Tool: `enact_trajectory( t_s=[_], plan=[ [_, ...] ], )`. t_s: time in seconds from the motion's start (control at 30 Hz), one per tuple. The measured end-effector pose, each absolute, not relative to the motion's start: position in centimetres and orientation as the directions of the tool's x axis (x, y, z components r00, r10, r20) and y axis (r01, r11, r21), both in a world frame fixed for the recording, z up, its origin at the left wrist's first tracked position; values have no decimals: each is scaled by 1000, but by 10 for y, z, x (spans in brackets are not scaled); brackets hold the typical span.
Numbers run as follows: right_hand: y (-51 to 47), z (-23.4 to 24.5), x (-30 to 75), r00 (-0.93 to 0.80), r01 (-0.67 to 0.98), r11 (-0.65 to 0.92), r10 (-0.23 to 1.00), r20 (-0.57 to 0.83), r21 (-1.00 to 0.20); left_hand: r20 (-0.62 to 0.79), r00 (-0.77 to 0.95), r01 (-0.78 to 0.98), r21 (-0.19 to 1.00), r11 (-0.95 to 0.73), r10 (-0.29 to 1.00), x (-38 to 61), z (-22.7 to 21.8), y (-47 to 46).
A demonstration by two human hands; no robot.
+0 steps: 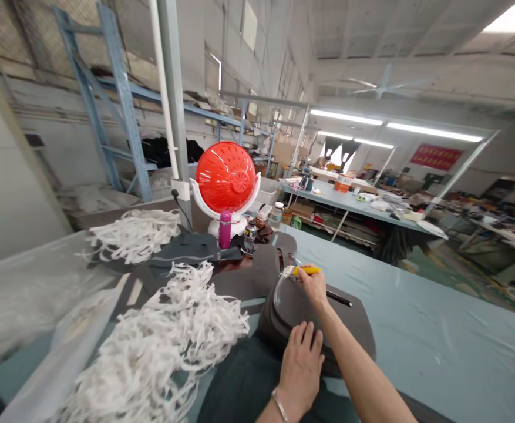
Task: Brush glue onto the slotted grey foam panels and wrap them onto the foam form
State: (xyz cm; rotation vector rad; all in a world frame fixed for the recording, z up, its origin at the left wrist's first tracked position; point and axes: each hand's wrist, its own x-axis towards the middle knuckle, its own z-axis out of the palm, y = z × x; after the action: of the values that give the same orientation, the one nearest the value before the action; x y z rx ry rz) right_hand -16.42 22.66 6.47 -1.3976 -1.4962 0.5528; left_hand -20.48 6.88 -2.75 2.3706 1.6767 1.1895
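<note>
Yellow at the handle and pale at the tip, a brush [312, 269] is gripped by the right hand [313, 286], thumb and fingers closed around it. Its tip is at the far left edge of a stack [298, 304] of dark grey pieces, where a pale streak shows. The left hand [301, 363] lies palm down, fingers stretched out and holding nothing, at the stack's near side; a bracelet [279, 405] rings its wrist. On the stack, just right of the right wrist, lies a black stick [339, 298]. Beneath is a blue table [416, 329]. White strips [164, 341] heap to the left. Farther off, a pink bottle [224, 230] stands before a red dome [224, 176].
</note>
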Motion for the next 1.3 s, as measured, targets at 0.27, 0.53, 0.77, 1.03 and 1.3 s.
enact_trajectory(
  t_s=[0.27,0.53,0.77,1.03,1.3],
  plan=[
    [251,64,-104,303,670,41,896,324,-741,563,170,783,421,-458,809,-211,-18,72],
    [183,77,40,616,703,-325,722,315,-632,558,221,778,394,-490,800,-208,-10,75],
    [86,62,38,677,692,-408,653,339,-596,550,249,798,350,-490,797,-206,-6,70],
    [29,72,-61,645,685,-133,569,510,-716,381,209,529,730,-432,900,-240,28,106],
    [57,35,-156,225,519,297,857,463,-802,191,236,699,648,-303,953,-284,46,163]
  ],
)
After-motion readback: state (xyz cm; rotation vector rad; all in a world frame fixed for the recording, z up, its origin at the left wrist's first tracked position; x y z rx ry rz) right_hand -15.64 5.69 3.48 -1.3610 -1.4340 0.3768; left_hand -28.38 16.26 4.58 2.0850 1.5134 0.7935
